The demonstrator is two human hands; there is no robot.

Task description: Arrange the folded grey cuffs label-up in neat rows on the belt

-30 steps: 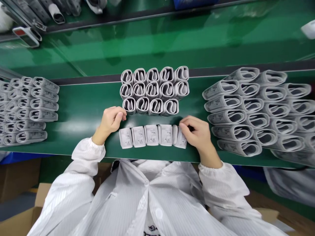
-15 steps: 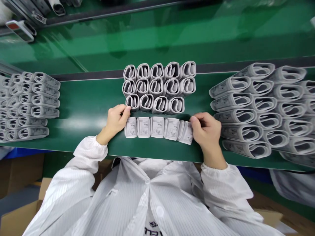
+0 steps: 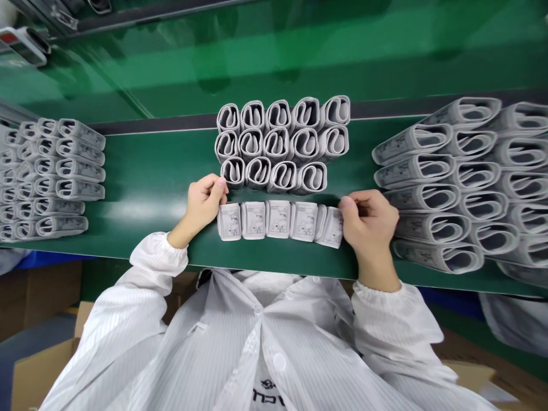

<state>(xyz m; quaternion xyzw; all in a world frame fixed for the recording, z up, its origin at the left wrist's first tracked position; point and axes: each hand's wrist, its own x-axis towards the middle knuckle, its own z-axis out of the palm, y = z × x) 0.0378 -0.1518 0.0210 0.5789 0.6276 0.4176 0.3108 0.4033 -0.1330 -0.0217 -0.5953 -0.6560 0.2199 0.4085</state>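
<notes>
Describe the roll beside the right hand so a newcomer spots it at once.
On the green worktop, find the single row of grey rolls with printed faces showing, nearest the white coat. Follow it to the end beside the right hand. The last roll there is the one: it sits the most slanted, its neighbours straighter.

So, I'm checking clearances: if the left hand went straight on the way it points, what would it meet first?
The left hand would probably meet the near-left roll of the middle block first; whether they touch now is unclear.
</notes>
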